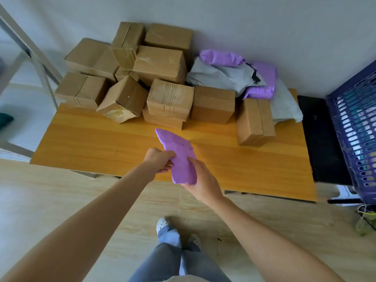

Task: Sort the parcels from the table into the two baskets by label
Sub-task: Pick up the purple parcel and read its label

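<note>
A purple soft mailer parcel (179,154) is held above the near edge of the wooden table (101,143). My left hand (159,160) pinches its left side. My right hand (203,182) grips its lower end from the right and below. No label shows on the side facing me. Several cardboard box parcels (169,99) are piled at the back of the table. Purple and grey mailer bags (230,75) lie at the back right. A blue slotted basket (358,127) stands at the right edge of the view.
A lone cardboard box (255,122) sits right of the pile. A black surface (321,139) lies between table and basket. A white metal frame (30,51) stands at left. My legs and shoes (177,237) are on the pale wood floor.
</note>
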A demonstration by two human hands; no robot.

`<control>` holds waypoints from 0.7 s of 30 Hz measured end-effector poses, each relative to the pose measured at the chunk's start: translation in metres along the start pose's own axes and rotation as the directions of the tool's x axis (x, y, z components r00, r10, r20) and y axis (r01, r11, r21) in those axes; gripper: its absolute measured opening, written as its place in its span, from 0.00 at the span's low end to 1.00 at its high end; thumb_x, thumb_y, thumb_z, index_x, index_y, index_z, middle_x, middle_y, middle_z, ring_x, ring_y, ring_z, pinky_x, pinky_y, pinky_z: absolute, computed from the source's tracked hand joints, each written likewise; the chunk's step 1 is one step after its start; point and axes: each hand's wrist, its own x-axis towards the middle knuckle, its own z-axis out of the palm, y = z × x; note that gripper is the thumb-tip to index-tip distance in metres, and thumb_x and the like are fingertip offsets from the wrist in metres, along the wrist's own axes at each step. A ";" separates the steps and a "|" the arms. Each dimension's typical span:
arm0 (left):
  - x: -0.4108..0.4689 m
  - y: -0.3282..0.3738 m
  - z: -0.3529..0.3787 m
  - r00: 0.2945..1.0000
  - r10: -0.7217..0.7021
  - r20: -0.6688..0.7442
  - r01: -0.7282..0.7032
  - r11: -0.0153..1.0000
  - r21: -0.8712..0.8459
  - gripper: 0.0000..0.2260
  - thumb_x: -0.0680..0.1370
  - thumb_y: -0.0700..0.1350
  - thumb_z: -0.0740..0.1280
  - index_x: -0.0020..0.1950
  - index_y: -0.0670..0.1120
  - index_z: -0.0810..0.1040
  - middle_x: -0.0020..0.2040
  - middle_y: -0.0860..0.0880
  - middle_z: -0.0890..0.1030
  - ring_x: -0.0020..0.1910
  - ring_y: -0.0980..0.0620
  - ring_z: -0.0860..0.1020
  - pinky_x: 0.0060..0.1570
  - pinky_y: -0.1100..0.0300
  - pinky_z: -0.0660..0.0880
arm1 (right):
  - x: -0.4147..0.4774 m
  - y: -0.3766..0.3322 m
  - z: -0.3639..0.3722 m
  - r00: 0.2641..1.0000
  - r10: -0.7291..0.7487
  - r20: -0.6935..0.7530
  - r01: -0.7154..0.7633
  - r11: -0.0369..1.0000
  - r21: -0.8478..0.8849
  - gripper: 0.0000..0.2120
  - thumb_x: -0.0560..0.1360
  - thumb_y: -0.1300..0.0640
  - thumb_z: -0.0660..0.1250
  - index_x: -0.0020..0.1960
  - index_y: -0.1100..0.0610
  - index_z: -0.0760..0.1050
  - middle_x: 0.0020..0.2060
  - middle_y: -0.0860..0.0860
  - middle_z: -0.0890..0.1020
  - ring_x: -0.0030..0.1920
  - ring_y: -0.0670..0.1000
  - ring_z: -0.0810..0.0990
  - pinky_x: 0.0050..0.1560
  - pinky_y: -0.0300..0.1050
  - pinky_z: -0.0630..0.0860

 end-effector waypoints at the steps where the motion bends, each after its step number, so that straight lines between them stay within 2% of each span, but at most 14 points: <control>1: -0.007 0.008 0.003 1.000 0.006 0.005 -0.006 1.000 -0.008 0.09 0.75 0.41 0.69 0.36 0.41 0.75 0.27 0.47 0.78 0.29 0.50 0.75 0.32 0.61 0.74 | -0.002 0.000 -0.005 0.999 0.003 -0.039 -0.002 1.000 0.021 0.34 0.70 0.51 0.74 0.72 0.53 0.66 0.67 0.49 0.72 0.65 0.50 0.73 0.54 0.47 0.74; 4: -0.027 0.029 0.014 0.999 0.044 0.013 -0.043 0.999 -0.032 0.07 0.76 0.42 0.68 0.40 0.40 0.76 0.32 0.46 0.79 0.30 0.49 0.76 0.34 0.61 0.75 | -0.008 0.001 -0.025 0.985 -0.013 -0.171 0.023 0.998 0.057 0.28 0.72 0.55 0.72 0.70 0.54 0.69 0.63 0.50 0.75 0.59 0.51 0.77 0.50 0.48 0.76; 8: -0.048 0.049 0.028 0.996 0.095 0.000 -0.095 0.994 -0.061 0.07 0.76 0.43 0.67 0.42 0.40 0.76 0.35 0.45 0.80 0.32 0.49 0.77 0.38 0.59 0.75 | -0.015 0.002 -0.050 0.932 -0.075 -0.353 0.109 0.991 0.077 0.22 0.72 0.62 0.71 0.65 0.58 0.74 0.58 0.51 0.78 0.53 0.49 0.77 0.44 0.37 0.71; 11: -0.062 0.056 0.039 0.992 0.125 0.008 -0.123 0.985 -0.124 0.12 0.79 0.47 0.63 0.43 0.40 0.79 0.38 0.45 0.82 0.35 0.48 0.79 0.41 0.58 0.76 | -0.017 0.001 -0.067 0.888 -0.084 -0.453 0.148 0.983 0.107 0.14 0.72 0.66 0.70 0.58 0.60 0.77 0.50 0.52 0.80 0.46 0.49 0.77 0.42 0.33 0.68; 14: -0.074 0.054 0.049 0.988 0.146 0.041 -0.138 0.977 -0.163 0.19 0.82 0.52 0.57 0.47 0.41 0.81 0.41 0.45 0.83 0.40 0.47 0.81 0.45 0.55 0.77 | -0.019 -0.001 -0.084 0.892 0.065 -0.448 0.087 0.946 0.311 0.07 0.73 0.65 0.68 0.50 0.57 0.76 0.41 0.51 0.79 0.40 0.49 0.75 0.39 0.39 0.69; 17: -0.083 0.044 0.060 0.991 0.127 0.045 -0.121 0.986 -0.117 0.18 0.82 0.52 0.59 0.50 0.40 0.82 0.44 0.44 0.83 0.41 0.47 0.81 0.47 0.54 0.78 | -0.020 0.003 -0.099 0.882 0.227 -0.413 0.030 0.848 0.530 0.06 0.73 0.66 0.68 0.44 0.57 0.73 0.34 0.51 0.75 0.35 0.50 0.71 0.37 0.42 0.68; 19: -0.087 0.035 0.065 0.995 0.083 0.050 -0.081 0.996 -0.040 0.13 0.81 0.48 0.63 0.52 0.39 0.81 0.45 0.44 0.83 0.41 0.48 0.81 0.49 0.54 0.79 | -0.019 0.004 -0.108 0.859 0.331 -0.390 -0.004 0.766 0.643 0.06 0.72 0.65 0.70 0.44 0.60 0.73 0.35 0.52 0.76 0.37 0.51 0.73 0.38 0.45 0.70; 21: -0.092 0.027 0.069 0.996 0.031 0.088 -0.031 0.999 -0.007 0.12 0.80 0.47 0.65 0.55 0.38 0.79 0.44 0.44 0.82 0.41 0.47 0.80 0.48 0.53 0.78 | -0.017 0.003 -0.118 0.834 0.430 -0.346 -0.028 0.659 0.752 0.06 0.72 0.65 0.70 0.46 0.63 0.74 0.38 0.54 0.78 0.40 0.51 0.75 0.39 0.42 0.72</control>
